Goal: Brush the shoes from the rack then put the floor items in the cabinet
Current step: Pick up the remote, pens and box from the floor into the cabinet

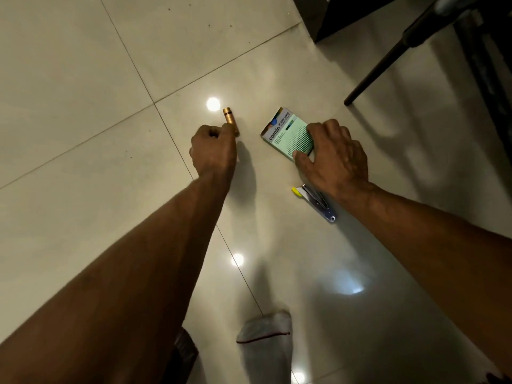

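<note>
Both arms reach down to the tiled floor (83,79). Left hand (213,151) curled, pinching a gold tube (230,119). Right hand (333,156) spread over a green box (285,131), thumb at its edge. Stapler (318,202) lies just beside the right wrist.

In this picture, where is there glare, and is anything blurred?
Head view: round lamp glare on the floor tiles beside the gold tube; the forearms and a white sock are blurred; the green box stays sharp.
</note>
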